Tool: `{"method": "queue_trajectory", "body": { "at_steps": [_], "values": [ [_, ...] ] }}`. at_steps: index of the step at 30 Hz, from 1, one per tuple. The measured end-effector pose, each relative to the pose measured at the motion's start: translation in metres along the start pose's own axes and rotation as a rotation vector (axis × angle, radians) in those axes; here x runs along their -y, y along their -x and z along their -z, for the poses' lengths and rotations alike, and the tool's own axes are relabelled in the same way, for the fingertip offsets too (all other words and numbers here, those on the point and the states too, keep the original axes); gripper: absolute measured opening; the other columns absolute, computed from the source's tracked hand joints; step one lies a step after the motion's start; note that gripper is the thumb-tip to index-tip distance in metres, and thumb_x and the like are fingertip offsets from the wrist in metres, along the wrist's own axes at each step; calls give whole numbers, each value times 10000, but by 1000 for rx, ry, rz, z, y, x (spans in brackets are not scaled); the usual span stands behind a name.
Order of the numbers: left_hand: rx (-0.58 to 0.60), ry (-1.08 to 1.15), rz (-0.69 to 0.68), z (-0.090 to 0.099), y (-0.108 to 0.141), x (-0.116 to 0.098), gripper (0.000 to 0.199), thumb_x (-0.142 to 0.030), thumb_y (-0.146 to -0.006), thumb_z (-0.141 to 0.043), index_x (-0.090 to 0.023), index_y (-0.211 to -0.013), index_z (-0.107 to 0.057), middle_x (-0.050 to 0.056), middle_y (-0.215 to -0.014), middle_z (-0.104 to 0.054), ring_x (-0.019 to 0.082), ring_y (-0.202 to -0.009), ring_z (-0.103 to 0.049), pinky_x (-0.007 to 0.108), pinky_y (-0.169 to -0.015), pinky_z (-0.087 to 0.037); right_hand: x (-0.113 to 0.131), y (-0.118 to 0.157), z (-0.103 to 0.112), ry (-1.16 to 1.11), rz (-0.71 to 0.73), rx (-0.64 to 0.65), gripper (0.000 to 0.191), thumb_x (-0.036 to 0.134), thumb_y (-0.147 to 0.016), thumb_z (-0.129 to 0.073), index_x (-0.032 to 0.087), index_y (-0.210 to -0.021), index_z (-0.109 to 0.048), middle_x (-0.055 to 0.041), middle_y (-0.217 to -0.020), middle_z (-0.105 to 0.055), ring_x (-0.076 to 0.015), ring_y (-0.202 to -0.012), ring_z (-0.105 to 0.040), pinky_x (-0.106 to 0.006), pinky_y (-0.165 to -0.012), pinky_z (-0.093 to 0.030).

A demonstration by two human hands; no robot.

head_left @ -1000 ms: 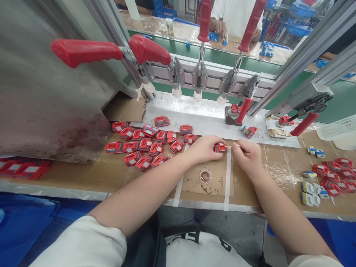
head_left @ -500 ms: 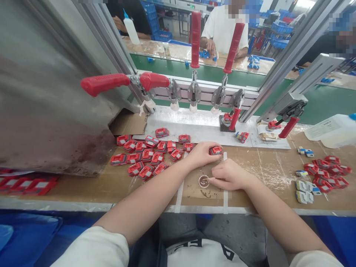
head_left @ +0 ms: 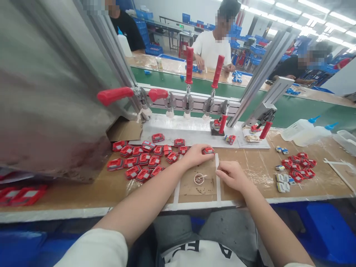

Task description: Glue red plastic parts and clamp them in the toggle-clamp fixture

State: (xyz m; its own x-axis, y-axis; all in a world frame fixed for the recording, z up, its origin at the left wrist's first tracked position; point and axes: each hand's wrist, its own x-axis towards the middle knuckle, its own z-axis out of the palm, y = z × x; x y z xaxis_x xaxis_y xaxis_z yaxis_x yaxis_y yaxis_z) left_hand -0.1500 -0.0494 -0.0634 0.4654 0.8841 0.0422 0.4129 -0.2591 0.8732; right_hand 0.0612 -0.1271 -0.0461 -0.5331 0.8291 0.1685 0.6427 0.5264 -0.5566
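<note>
Since the earlier frame the right hand (head_left: 232, 174) has drawn back from the dish (head_left: 194, 180) to the right, and the stick (head_left: 205, 176) now lies leaning on the dish's rim.

The red-and-grey part (head_left: 208, 151) sits at the left hand's fingertips, at the far end of the taped patch, near the metal plate (head_left: 191, 132). The left hand (head_left: 196, 154) is clamped on it from the left side, with its upper face in view. That grip looks well chosen: it leaves the near and right sides free, and it should stay light but firm so that the part does not twist. The right hand's thumb and fingers are loosely curled, slightly apart, with nothing seen between them; it is over the right tape strip (head_left: 218, 193), well placed to work on the part without crossing the other arm.

The dish, with some dark liquid in it, stands just on the near side of the hands. The stick's free end points right, handy for a pinch, but a sleeve or wrist swept low could tip it out. Dark spots mark the patch around the dish, so the part is best kept off that area.

Farther out, many similar red parts (head_left: 145, 158) lie left of the left hand; a forearm should clear them. More red pieces (head_left: 302, 167) lie on the right of the bench (head_left: 258, 178).
</note>
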Motion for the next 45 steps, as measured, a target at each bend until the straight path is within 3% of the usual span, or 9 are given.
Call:
{"method": "queue_trajectory", "body": {
  "at_steps": [6, 10, 14, 17, 21, 23, 30, 37, 45],
  "values": [
    [14, -1, -23, 0, 1, 1, 282, -384, -807, -649, -193, -976, -771, 2, -897, -754, 197, -852, -659, 281, -793, -477, 30, -17, -22, 86, 33, 168, 447, 436, -1030, -479, 198, -657, -419, 22, -581, -464, -123, -564, -364, -288, -587, -190],
    [20, 7, -23, 0, 2, 3, 266, -373, -797, -653, -191, -957, -764, -7, -853, -734, 181, -809, -639, 264, -748, -463, 31, -22, -28, 30, 12, 113, 427, 355, -1020, -450, 198, -634, -360, 34, -568, -399, -113, -549, -340, -284, -585, -206],
    [21, 4, -25, -1, 1, 5, 265, -377, -786, -666, -192, -950, -762, -12, -841, -729, 176, -797, -629, 256, -736, -461, 26, -21, -20, -48, 4, 40, 415, 286, -946, -510, 200, -603, -292, 50, -548, -320, -98, -524, -294, -279, -555, -203],
    [17, -8, -35, -1, 2, 6, 262, -375, -780, -668, -201, -954, -758, -8, -857, -736, 181, -805, -634, 258, -743, -461, 16, -21, -11, -193, -19, -109, 450, 306, -929, -535, 208, -576, -274, 54, -539, -274, -93, -515, -274, -277, -534, -203],
    [35, -49, -23, -1, 3, 6, 260, -376, -773, -666, -213, -956, -753, -12, -839, -723, 177, -776, -626, 250, -683, -435, -3, -28, -7, -416, -232, -492, 482, 413, -956, -536, 219, -556, -350, 46, -519, -346, -102, -508, -315, -275, -525, -256],
    [42, -81, -22, -1, 4, 4, 245, -377, -776, -657, -215, -935, -746, -16, -817, -709, 172, -754, -613, 247, -651, -414, -10, -33, -9, -502, -303, -559, 494, 469, -951, -556, 224, -563, -373, 46, -509, -369, -106, -496, -324, -277, -514, -269],
    [48, -155, -21, -1, 3, 0, 226, -365, -769, -651, -223, -921, -741, -14, -836, -722, 179, -773, -618, 252, -669, -409, -19, -40, -22, -642, -351, -487, 547, 584, -917, -612, 231, -587, -355, 62, -516, -318, -100, -486, -279, -273, -481, -235],
    [49, -155, -17, -2, 3, 1, 214, -368, -767, -654, -227, -907, -735, -19, -827, -723, 183, -774, -627, 259, -679, -411, -27, -38, -26, -566, -340, -466, 540, 583, -945, -578, 226, -601, -364, 58, -543, -329, -105, -518, -305, -271, -513, -262],
    [59, -168, -26, -1, 2, 3, 224, -372, -776, -651, -215, -911, -736, -11, -821, -720, 181, -758, -617, 259, -672, -415, -19, -37, -19, -321, -321, -567, 498, 492, -939, -550, 222, -585, -326, 51, -570, -283, -109, -560, -282, -275, -545, -236]
  ]
}}
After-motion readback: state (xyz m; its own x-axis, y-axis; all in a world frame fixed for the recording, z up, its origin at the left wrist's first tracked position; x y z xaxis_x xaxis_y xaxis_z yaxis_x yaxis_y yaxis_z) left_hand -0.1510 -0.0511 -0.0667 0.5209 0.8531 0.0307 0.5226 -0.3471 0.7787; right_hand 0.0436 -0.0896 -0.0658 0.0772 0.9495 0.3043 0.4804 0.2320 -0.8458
